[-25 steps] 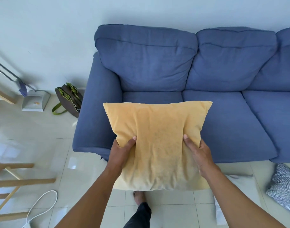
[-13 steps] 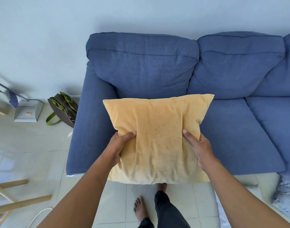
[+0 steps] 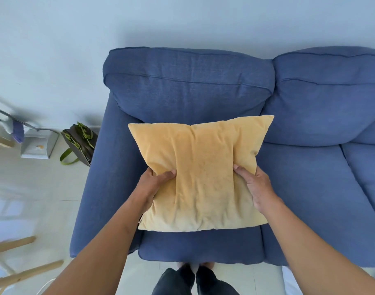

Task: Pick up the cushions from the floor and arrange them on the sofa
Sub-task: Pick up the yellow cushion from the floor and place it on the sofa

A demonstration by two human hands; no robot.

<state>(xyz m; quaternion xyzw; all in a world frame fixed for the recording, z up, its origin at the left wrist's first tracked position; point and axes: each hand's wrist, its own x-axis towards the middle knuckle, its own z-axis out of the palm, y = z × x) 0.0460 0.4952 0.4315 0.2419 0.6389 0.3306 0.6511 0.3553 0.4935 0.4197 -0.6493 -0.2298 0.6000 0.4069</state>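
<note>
A square yellow cushion [image 3: 203, 173] hangs over the leftmost seat of the blue sofa [image 3: 188, 88]. My left hand [image 3: 153, 186] grips its left edge, thumb on the front. On the right edge my right hand [image 3: 255, 187] holds it the same way. The cushion's top edge reaches toward the blue back cushion; whether it touches the seat I cannot tell.
The sofa's left armrest [image 3: 103, 177] is beside the cushion. On the tiled floor at left stand a dark bag with green straps [image 3: 79, 143], a white dustpan [image 3: 36, 145] and wooden slats [image 3: 14, 271]. My legs [image 3: 193, 282] stand at the sofa front.
I have stepped up to the sofa. The yellow cushion moved forward from in front of the seat edge to over the left seat, both hands still gripping it.
</note>
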